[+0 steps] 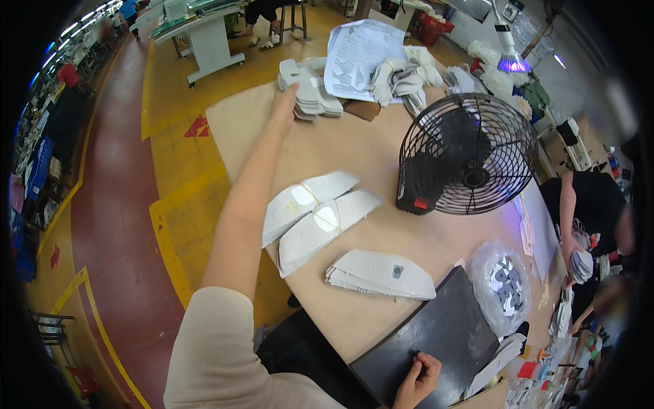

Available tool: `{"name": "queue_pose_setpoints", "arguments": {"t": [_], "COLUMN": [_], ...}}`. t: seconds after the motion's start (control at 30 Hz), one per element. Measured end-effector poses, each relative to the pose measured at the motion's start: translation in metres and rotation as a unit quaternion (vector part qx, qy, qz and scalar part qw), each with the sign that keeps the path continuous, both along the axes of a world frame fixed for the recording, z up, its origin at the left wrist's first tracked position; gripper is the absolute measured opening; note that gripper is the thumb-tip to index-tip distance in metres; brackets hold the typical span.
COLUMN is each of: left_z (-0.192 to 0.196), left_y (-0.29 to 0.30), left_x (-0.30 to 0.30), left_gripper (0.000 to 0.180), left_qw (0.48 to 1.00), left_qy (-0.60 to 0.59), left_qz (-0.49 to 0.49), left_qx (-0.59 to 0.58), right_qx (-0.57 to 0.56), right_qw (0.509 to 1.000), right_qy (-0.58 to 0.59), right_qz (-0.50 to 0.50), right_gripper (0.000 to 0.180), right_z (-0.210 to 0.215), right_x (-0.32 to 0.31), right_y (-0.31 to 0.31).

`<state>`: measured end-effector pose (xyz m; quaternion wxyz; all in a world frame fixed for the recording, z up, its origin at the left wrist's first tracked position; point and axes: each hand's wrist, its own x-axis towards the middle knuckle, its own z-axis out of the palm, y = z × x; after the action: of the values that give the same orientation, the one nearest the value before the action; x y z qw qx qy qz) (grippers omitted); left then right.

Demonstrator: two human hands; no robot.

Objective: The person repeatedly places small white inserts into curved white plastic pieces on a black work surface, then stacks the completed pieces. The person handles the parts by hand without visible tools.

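Observation:
My left arm stretches to the far edge of the table. There my left hand [285,103] grips the near-left end of a stack of pale, notched cut pieces [317,95]. My right hand [419,382] rests over a black board [443,327], fingers curled together, with a tiny dark bit at the fingertips that I cannot make out. Between the hands lie two banded bundles of white curved panels [330,221]. Closer to the board is a loose, fanned stack of similar panels [381,274], topped by a small grey piece.
A black caged fan [470,153] stands on the table's right side. A printed sheet [361,58] and tied white bundles [398,78] lie at the back. Beside the board sits a clear bag of grey and white pieces [503,286]. Another person [586,211] handles pieces at right.

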<state>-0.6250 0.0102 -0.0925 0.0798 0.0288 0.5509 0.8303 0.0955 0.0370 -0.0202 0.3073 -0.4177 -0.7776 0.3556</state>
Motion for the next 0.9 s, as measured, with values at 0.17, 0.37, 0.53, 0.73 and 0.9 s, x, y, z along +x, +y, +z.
{"name": "queue_pose_setpoints", "arguments": {"t": [0.17,0.37,0.53,0.73,0.9], "left_z": [0.038,0.068,0.129,0.109,0.13], "left_y": [0.021,-0.004,-0.009,0.013,0.014], "left_x": [0.048,0.133,0.324,0.381,0.406], "left_gripper": [0.08,0.069,0.036,0.034,0.022], "left_qw": [0.883,0.752,0.737,0.644,0.618], "left_qy": [0.008,0.351,0.341,0.444,0.505], "left_qz": [-0.093,0.11,-0.436,-0.484,-0.401], "left_qx": [-0.46,-0.548,-0.388,-0.393,-0.449], "right_qx": [0.06,-0.01,0.0,0.017,0.025], "right_qw": [0.997,0.999,1.0,0.999,0.998], "right_qy": [-0.04,0.003,-0.011,-0.001,0.042], "right_qz": [-0.015,-0.031,-0.006,0.028,0.042], "right_gripper": [0.01,0.01,0.01,0.014,0.013], "right_z": [-0.009,-0.002,0.003,0.007,0.002], "right_x": [0.015,0.011,0.011,0.016,0.021], "right_y": [0.003,0.005,0.007,0.001,0.003]}}
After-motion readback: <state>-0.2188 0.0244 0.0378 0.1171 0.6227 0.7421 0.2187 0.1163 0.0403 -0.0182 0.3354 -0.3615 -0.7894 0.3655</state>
